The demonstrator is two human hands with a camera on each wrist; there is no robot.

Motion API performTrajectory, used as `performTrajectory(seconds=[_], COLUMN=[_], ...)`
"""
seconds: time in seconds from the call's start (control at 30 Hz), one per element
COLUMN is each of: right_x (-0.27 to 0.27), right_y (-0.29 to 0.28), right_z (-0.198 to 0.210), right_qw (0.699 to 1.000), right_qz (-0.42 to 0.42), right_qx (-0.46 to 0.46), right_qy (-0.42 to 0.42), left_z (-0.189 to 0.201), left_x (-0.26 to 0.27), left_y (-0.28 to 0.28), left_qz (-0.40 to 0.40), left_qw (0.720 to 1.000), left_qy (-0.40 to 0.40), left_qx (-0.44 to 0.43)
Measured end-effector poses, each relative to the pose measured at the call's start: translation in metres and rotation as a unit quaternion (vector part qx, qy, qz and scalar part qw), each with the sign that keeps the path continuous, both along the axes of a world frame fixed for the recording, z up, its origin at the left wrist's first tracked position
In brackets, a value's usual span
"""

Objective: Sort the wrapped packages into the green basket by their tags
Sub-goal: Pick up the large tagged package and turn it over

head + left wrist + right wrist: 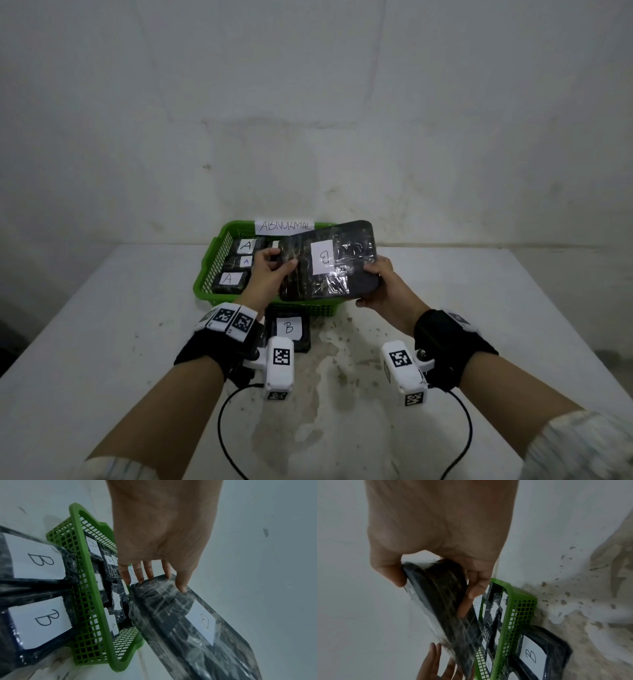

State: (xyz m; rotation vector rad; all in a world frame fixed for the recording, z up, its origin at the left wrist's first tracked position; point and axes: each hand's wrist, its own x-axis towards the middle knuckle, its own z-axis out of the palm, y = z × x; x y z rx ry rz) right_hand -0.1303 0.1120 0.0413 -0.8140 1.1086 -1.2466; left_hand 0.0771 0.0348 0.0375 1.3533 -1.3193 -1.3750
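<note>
While I hold B-tagged package (329, 262) over green basket (209, 270), right hand (383, 291) clamps 3 o'clock edge, left hand (265, 274) pinches 9 o'clock edge; film looks slippery, tray stiff, light.

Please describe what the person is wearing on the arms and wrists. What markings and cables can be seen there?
Both hands, left hand and right hand, are bare. Each wrist has a black strap carrying a white camera unit with square black-and-white markers. The left strap also bears a white band of markers. A thin black cable runs from each unit. Light patterned sleeves cover the upper forearms.
</note>
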Motion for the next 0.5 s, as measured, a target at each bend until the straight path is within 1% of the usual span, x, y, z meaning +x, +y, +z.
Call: performTrajectory(seconds=[0.07,0.13,0.2,0.27,0.33,0.37,0.43,0.5], right_x=[-0.004,-0.006,-0.007,-0.005,0.0,0.004,0.011,0.019], right_y=[0.001,0.0,-0.003,-0.005,-0.006,-0.007,-0.009,-0.009], right_z=[-0.003,-0.002,0.001,0.006,0.011,0.013,0.015,0.017], right_qw=[1.0,0.998,0.995,0.986,0.979,0.976,0.971,0.964], right_qz=[0.012,0.018,0.029,0.046,0.037,0.03,0.042,0.071], right_qx=[0.017,0.026,0.021,0.02,0.028,0.029,0.021,0.014], right_qy=[0.012,0.049,0.096,0.157,0.201,0.215,0.235,0.258], left_z=[-0.001,0.001,0.004,0.008,0.012,0.015,0.019,0.022], left_x=[0.002,0.005,0.009,0.011,0.01,0.009,0.006,0.005], left_y=[0.004,0.009,0.014,0.02,0.029,0.033,0.039,0.043], left_qz=[0.016,0.039,0.044,-0.002,-0.076,-0.105,-0.149,-0.175], left_qw=[0.999,0.998,0.998,1.0,0.997,0.994,0.988,0.982], left_qy=[0.026,0.043,0.034,-0.002,-0.019,-0.016,-0.021,-0.065], left_qx=[0.011,0.002,-0.013,-0.018,-0.019,-0.017,-0.024,-0.038])
